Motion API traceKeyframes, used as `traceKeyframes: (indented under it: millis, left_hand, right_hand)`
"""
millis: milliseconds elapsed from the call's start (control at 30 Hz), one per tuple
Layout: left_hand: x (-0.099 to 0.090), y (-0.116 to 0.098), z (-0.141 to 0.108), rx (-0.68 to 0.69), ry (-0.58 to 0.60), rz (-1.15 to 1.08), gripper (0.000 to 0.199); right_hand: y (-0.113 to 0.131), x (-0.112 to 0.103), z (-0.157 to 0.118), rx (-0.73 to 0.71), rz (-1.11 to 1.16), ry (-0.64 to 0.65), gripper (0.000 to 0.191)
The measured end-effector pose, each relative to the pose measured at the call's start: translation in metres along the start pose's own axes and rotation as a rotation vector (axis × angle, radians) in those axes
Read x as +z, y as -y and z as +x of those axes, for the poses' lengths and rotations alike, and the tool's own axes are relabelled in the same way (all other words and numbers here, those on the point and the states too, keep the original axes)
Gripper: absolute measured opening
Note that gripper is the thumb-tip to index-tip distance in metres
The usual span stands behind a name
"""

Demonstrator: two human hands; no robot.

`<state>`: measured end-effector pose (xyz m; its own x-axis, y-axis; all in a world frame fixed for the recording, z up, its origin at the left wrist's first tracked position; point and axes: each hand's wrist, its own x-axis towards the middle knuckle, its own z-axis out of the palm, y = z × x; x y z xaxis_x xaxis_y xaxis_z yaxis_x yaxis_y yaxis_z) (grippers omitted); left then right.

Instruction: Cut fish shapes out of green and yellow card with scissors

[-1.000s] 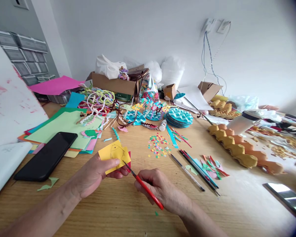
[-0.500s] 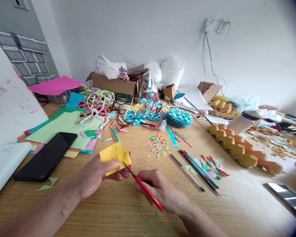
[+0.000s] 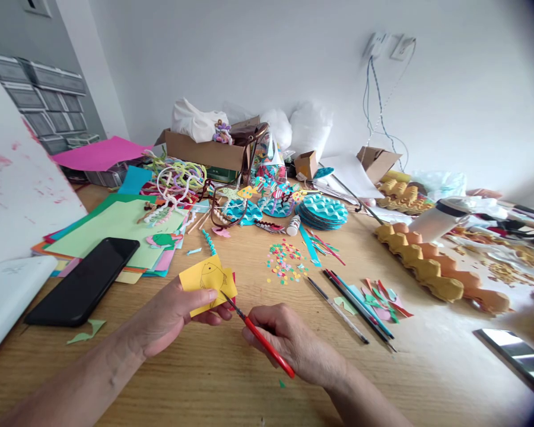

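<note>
My left hand (image 3: pixel 178 311) pinches a yellow piece of paper (image 3: pixel 190 279) with a fish drawn on it in dark line; the thumb lies across its lower part. A bit of red paper (image 3: pixel 234 276) peeks out behind its right edge. Red-handled scissors (image 3: pixel 267 345) are gripped in my right hand (image 3: pixel 289 338), their blades at the paper's right side close to the left thumb. Whether the blades are apart is hard to make out. Beyond the paper lies a curled blue pipe cleaner (image 3: pixel 209 242).
Left are a black phone (image 3: pixel 82 283) and stacked coloured paper (image 3: pixel 102 228). Confetti dots (image 3: pixel 287 261), pens (image 3: pixel 358 305) and paper scraps (image 3: pixel 385 299) lie right of centre. Further right are an egg-carton strip (image 3: pixel 420 264) and another phone (image 3: pixel 516 362). Blue scalloped discs (image 3: pixel 323 212) are stacked behind.
Almost nothing differs. Both hands, the yellow paper and the scissors hold practically the same position.
</note>
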<state>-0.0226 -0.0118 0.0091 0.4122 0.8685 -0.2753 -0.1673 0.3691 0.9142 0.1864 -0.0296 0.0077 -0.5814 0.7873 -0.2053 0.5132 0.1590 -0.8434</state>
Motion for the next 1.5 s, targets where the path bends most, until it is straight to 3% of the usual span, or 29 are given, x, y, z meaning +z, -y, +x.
traceKeyframes:
  millis: [1033, 1233, 1500]
  left_hand:
    - [-0.0028, 0.0026, 0.0009, 0.0, 0.014, -0.033, 0.026]
    - [-0.0025, 0.0053, 0.0017, 0.007, -0.017, -0.06, 0.013]
    - [-0.002, 0.0055, 0.0014, 0.01, -0.01, -0.061, 0.014]
  right_hand:
    - [-0.0053, 0.001, 0.0013, -0.068, -0.021, -0.038, 0.036]
    - [-0.0082, 0.0041, 0.0025, -0.067, -0.011, -0.032, 0.035]
    - [-0.0089, 0.0031, 0.0035, -0.063, -0.018, -0.025, 0.035]
